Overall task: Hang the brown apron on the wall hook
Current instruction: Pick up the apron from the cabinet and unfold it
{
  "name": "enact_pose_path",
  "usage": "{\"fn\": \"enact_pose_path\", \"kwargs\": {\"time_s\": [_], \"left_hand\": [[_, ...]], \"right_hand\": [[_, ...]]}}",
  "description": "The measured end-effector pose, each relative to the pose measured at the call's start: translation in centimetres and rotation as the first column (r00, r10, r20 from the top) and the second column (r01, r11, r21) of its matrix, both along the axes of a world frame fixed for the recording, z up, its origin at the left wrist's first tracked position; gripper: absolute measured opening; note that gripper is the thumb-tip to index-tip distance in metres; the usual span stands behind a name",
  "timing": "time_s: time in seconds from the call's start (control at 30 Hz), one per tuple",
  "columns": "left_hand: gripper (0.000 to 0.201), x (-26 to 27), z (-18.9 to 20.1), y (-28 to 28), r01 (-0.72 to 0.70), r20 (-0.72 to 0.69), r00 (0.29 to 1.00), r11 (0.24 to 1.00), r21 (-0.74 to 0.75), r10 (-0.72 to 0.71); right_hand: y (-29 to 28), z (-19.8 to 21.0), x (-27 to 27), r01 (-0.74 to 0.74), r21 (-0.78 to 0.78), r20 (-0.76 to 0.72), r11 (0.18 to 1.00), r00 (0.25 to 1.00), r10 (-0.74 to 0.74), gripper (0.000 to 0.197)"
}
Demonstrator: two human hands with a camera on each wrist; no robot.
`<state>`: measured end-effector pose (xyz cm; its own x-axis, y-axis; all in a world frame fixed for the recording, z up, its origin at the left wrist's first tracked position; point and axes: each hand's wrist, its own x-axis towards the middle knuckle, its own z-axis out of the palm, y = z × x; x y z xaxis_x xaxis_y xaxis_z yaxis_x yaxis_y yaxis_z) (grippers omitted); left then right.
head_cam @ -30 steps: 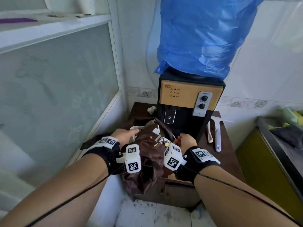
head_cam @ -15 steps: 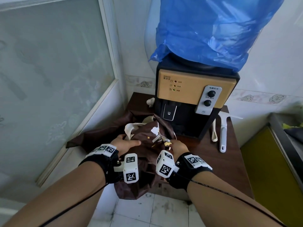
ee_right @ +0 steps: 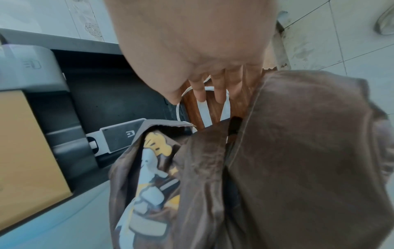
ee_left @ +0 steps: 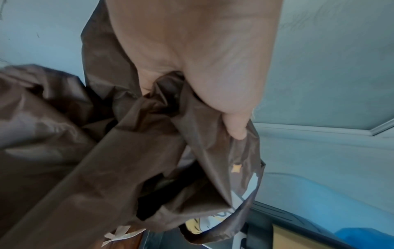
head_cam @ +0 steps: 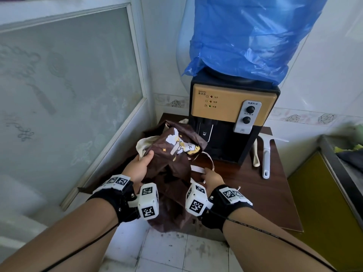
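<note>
Brown apron [head_cam: 172,171], bunched, lifted off the near table [head_cam: 275,193]: left hand [head_cam: 137,167] grips cloth, right hand [head_cam: 213,178] pinches the white strap [head_cam: 197,168]. Hanging remains; no hook visible.

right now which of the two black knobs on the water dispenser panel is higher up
The upper black knob sits higher on the grey panel; the lower black knob is directly beneath it, just above the small cup icon.

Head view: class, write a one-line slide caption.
Left hand grips the bunched brown apron while right hand pinches its white strap.
</note>
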<state>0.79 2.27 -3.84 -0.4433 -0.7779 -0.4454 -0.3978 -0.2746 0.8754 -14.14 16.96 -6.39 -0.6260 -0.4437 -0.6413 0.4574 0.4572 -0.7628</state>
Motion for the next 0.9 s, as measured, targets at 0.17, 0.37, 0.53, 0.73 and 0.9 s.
{"fn": "enact_pose_path", "kwargs": {"time_s": [0.17, 0.37, 0.53, 0.73, 0.9], "left_hand": [[0.044, 3.4, 2.2, 0.5, -0.022, 0.011, 1.0, 0.993, -0.117, 0.024], [0.04, 8.4, 4.8, 1.8, -0.072, -0.018, 0.997, 0.979, -0.189, 0.07], [0.042, 12.3, 5.5, 2.1, -0.082, -0.101, 0.992, 0.991, -0.106, 0.071], [0.059, 16.8, 7.8, 4.0, 0.002, -0.143, 0.989, 0.988, -0.151, -0.024], [0.054, 19.5, 8.9, 5.9, 0.034, -0.145, 0.987, 0.969, -0.245, -0.072]], "right_hand": [[0.6, 2.1, 3.5, 0.212, -0.184, 0.28, 0.96, 0.947, -0.155, 0.046], [1.3, 4.4, 8.6, 0.13, -0.217, 0.38, 0.968, 0.924, -0.039, 0.058], [1.1, 6.0, 12.7, 0.13, -0.301, 0.383, 0.945, 0.924, -0.005, 0.058], [1.2, 10.1, 15.9, 0.232, -0.463, 0.487, 0.855, 0.873, 0.027, 0.065], [1.2, 12.7, 18.3, 0.164, -0.451, 0.31, 0.877, 0.951, -0.018, 0.095]]}}
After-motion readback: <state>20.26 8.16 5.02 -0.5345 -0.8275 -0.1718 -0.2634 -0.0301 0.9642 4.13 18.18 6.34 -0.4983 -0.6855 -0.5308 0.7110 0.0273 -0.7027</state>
